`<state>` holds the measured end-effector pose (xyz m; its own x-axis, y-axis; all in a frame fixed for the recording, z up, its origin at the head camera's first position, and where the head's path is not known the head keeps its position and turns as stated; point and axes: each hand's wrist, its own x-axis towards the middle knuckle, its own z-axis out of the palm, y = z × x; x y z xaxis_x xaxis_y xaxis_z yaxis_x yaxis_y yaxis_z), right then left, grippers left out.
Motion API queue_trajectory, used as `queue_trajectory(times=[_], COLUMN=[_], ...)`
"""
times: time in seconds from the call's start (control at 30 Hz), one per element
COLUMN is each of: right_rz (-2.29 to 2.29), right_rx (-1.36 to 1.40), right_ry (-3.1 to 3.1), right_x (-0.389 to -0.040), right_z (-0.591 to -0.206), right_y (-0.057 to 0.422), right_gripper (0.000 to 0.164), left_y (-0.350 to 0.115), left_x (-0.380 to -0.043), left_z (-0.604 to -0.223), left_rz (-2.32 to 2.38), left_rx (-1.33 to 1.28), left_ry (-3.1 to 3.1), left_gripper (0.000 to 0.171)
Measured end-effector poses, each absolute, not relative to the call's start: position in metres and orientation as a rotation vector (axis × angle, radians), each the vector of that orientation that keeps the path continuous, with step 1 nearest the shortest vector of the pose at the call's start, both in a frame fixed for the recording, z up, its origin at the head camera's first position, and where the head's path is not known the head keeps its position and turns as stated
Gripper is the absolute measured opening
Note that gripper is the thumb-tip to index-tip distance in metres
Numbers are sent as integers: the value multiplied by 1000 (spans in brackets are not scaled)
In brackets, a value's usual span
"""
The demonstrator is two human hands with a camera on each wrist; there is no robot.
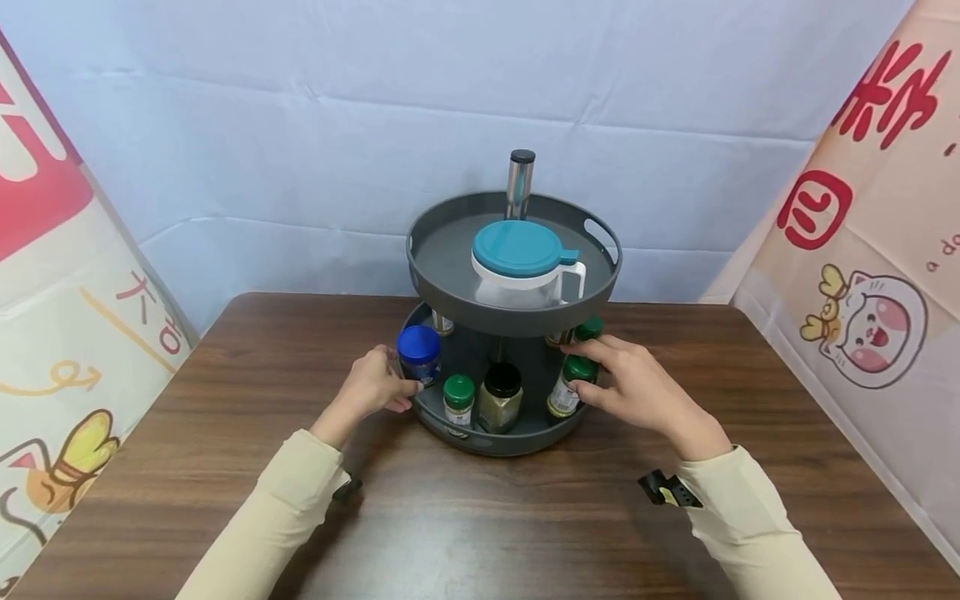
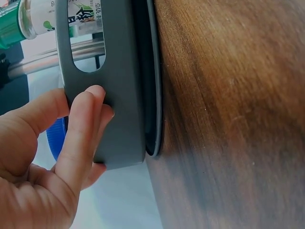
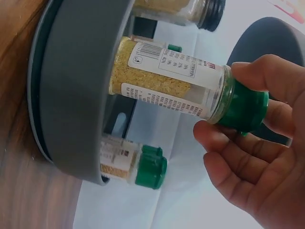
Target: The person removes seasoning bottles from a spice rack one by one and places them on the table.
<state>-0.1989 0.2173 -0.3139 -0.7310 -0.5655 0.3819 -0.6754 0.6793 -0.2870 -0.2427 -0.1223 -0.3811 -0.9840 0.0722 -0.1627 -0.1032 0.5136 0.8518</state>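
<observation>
A grey two-tier turntable rack [image 1: 517, 321] stands on the table. My left hand [image 1: 378, 382] pinches the lower tray's rim [image 2: 119, 100], thumb at the top edge and fingers on the outer wall. Right beside the thumb is a blue-lidded jar [image 1: 418, 354]. In the right wrist view, my right hand [image 3: 267, 143] grips a spice jar [image 3: 157, 76] by its green lid, thumb on one side and fingers on the other. That jar is tilted over the lower tray's right side, its base partly hidden behind the wall. Another green-lidded jar [image 3: 133, 162] stands beside it.
On the upper tray [image 1: 450, 233] sits a clear pitcher with a teal lid [image 1: 517, 248], in front of the metal post [image 1: 520, 183]. Towards the lower tray's front are a small green-lidded jar [image 1: 458, 400] and a black-lidded jar [image 1: 500, 398]. Cloth [image 1: 322, 150] hangs behind the table.
</observation>
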Motion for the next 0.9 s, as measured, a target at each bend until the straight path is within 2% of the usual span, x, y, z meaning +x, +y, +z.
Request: queue_trajectory(times=[0.13,0.47,0.9], right_rz=[603,564,545], right_rx=[958,821,693], right_ry=[-2616,-2603,-2685], right_x=[-198,-195,-200], right_z=[-308,-294,-297], right_y=[225,256,283], right_gripper=[37,41,39], left_y=[-124,-124,-124], left_x=[-243,-244,-244], left_z=[-381,-382,-382], left_rz=[1470,1472,1554], left_rx=[-32,-38,-33], left_ry=[2569,2551,2500], left_gripper=[69,69,68])
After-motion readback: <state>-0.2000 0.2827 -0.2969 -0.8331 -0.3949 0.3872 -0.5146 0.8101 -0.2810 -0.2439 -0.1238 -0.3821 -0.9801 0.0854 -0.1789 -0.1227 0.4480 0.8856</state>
